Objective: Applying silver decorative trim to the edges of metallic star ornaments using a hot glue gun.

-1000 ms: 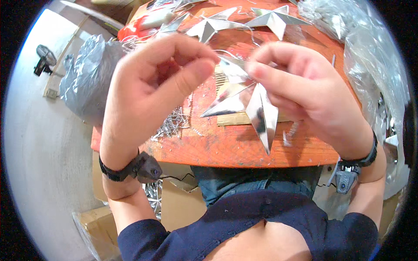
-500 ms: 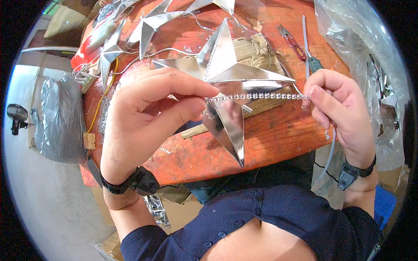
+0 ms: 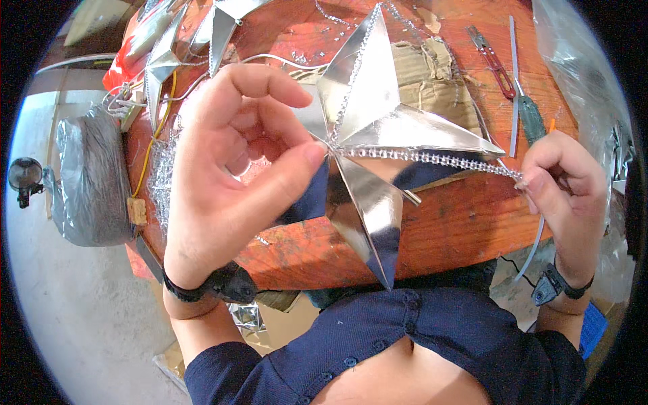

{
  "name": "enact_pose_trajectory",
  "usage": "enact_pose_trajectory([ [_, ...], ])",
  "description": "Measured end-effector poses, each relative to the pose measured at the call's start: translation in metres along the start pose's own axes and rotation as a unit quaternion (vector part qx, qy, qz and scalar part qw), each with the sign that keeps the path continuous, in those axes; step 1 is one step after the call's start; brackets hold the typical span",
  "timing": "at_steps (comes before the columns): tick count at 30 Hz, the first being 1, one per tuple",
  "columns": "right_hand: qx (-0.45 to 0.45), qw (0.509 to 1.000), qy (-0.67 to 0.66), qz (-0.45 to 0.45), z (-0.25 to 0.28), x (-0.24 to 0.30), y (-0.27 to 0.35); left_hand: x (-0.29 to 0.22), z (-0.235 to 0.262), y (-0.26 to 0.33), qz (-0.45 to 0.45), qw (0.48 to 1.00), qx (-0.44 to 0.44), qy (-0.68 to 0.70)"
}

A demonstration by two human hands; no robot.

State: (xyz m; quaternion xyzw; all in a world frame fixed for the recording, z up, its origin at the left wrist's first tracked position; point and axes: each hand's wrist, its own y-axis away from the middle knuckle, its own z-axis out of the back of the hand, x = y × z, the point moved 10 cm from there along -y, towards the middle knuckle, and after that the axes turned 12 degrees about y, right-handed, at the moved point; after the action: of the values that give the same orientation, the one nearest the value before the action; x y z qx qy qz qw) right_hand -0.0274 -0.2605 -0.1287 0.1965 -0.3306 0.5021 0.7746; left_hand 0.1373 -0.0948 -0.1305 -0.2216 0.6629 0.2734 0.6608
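A shiny silver five-pointed star with raised ridges sits in front of me at the table's near edge. A string of small clear beads runs from its centre along the right-hand point. My right hand pinches the outer end of that bead string just past the tip, holding it taut. My left hand is open, index finger and thumb apart. Its thumb tip is close beside the star's centre; whether it touches cannot be told. Similar beading lines the star's upper ridge. The left point is partly hidden behind my left fingers.
Red-handled snips and a dark green-handled tool lie at the right beside a thin pale strip. Cardboard lies behind the star. More silver stars and a white cord are at far left, near a grey plastic-wrapped bundle.
My left finger and thumb have parted, letting go of the bead string's inner end. The string now lies along the star's right-hand point, its outer end still in my right hand. The view has shifted.
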Motion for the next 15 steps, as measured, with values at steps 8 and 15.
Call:
enact_pose_trajectory([
  [8, -0.010, 0.999, -0.025, -0.018, -0.001, -0.006, -0.001, -0.013, -0.026, 0.001, -0.103, 0.969, 0.079, -0.210],
  [15, 0.003, 1.000, -0.013, -0.002, -0.003, -0.006, -0.003, -0.007, -0.021, -0.004, -0.081, 0.968, 0.071, -0.227],
])
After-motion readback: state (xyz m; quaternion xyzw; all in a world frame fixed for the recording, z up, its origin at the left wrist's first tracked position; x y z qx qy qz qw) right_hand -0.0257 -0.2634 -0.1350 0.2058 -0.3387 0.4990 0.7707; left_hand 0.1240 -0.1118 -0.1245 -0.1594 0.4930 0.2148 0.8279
